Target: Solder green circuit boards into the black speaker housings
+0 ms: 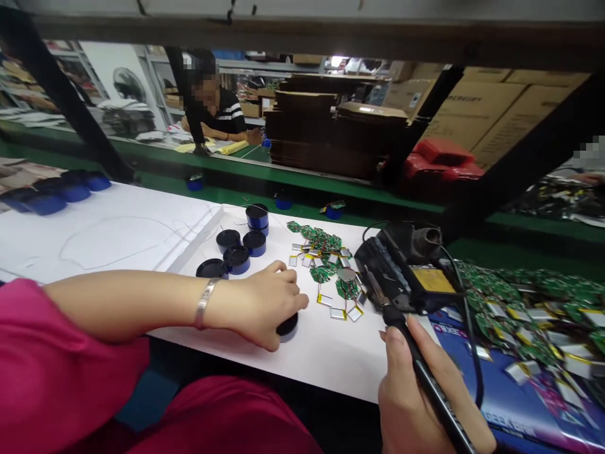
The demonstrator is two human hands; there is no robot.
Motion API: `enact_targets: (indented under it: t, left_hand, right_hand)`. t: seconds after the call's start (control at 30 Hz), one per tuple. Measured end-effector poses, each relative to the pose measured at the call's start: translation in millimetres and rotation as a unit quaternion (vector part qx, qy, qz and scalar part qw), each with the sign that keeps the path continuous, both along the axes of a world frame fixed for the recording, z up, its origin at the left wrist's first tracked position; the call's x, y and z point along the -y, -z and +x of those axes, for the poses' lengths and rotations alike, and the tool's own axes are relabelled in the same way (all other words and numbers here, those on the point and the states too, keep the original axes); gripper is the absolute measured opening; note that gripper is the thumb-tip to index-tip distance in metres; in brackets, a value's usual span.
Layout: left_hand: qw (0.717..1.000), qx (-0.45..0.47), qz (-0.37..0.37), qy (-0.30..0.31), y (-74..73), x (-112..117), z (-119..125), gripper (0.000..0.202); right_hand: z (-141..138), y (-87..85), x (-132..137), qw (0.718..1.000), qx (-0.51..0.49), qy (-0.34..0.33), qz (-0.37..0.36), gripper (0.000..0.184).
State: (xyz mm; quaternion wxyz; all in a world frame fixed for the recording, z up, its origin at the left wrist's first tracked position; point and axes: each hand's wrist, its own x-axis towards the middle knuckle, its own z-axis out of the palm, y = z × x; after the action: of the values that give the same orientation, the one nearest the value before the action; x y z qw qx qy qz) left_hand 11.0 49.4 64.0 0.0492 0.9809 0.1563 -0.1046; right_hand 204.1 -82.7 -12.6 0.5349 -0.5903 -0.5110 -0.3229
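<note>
My left hand [269, 306] is cupped over a round black-topped tin [288, 325] on the white work surface [326, 359], and its fingers hide most of the tin. My right hand [416, 394] grips a black soldering iron [416, 356], whose metal tip points up and left near a black soldering station [401, 265]. Between my hands lies a loose scatter of small green circuit boards [321, 243] and small silver pouch batteries with yellow edging [338, 313]. Several black-lidded blue round tins [241, 249] stand to the left of that scatter.
A large heap of green boards with pouch batteries [529, 315] lies on a printed blue mat [515, 384] at the right. More blue tins [47, 195] sit far left. Beyond a dark frame bar [302, 31], a co-worker [222, 110] sits at another bench near stacked cardboard [331, 132].
</note>
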Motion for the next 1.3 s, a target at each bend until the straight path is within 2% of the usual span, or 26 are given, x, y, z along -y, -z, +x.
enact_targets:
  t: [0.07,0.13,0.27,0.37,0.47,0.53,0.63,0.73,0.83,1.0,1.17,1.3]
  left_hand:
    - [1.0,0.002,-0.017,0.005,-1.7,-5,24,0.049]
    - [0.999,0.023,-0.038,-0.023,-1.7,-14,50,0.048]
    - [0.988,0.081,-0.035,-0.13,14.2,-38,101,0.028]
    - [0.98,0.102,-0.035,-0.168,33.8,-49,128,0.036]
    - [0.971,0.132,-0.042,-0.195,44.0,-50,137,0.026]
    - [0.962,0.16,-0.052,-0.215,42.3,-51,135,0.017]
    - [0.942,0.212,-0.085,-0.246,32.0,-56,121,0.011]
    - [0.915,0.261,-0.16,-0.264,22.3,-66,102,0.011]
    - [0.878,0.296,-0.267,-0.266,16.2,-69,84,0.011]
    - [0.816,0.321,-0.407,-0.255,6.2,-55,63,0.014]
    - [0.73,0.329,-0.546,-0.245,3.3,-41,49,0.022]
    - [0.721,0.311,-0.567,-0.249,7.9,-32,41,0.022]
  right_hand:
    - [2,-2.5,10,0.996,0.079,0.03,-0.021,0.026]
    - [1,-2.1,19,0.993,0.103,0.06,-0.025,0.025]
    - [-7,2.1,28,0.996,-0.002,0.091,0.0,0.028]
    - [-7,5.6,31,0.997,-0.047,0.058,-0.001,0.035]
    - [-5,5.6,34,0.997,-0.074,0.005,-0.019,0.039]
    - [-6,2.1,34,0.993,-0.116,-0.013,-0.015,0.037]
    - [-14,-5.2,29,0.98,-0.191,-0.049,0.005,0.036]
    - [-18,-8.9,20,0.971,-0.227,-0.078,0.011,0.035]
    - [-17,-8.4,10,0.973,-0.214,-0.085,-0.009,0.034]
    - [-8,-7.9,-12,0.982,-0.152,-0.097,-0.047,0.03]
    - [-6,-5.5,-27,0.983,-0.101,-0.129,-0.085,0.044]
    - [-12,-3.0,-30,0.974,-0.128,-0.159,-0.102,0.046]
